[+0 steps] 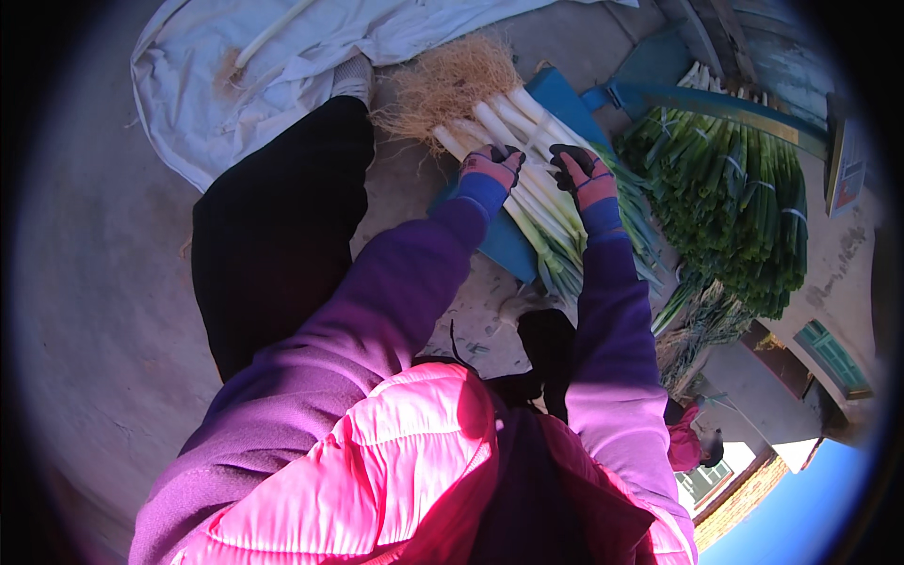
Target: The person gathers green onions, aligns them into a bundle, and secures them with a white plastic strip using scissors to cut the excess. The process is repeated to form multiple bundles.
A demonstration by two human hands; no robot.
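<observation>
A bundle of long green onions [540,191] lies across a blue metal platform [510,251], its white stalks side by side. Matted tan roots [459,88] spread at the far end, and green leaves fan out towards my right sleeve. A thin pale strip [540,134] crosses the white stalks. My left hand [491,169], in a pink and black glove with a blue cuff, is closed over the stalks and pinches the strip. Opposite it, my right hand [583,175], gloved alike, has its fingertips drawn together on the strip. The strip's ends are hidden in the fingers.
Tied bundles of green onions [727,191] are massed at the right, behind a blue metal post [720,113]. A white sheet [318,42] covers floor at upper left, with a single onion [272,32] on it. Another person [685,438] is at lower right.
</observation>
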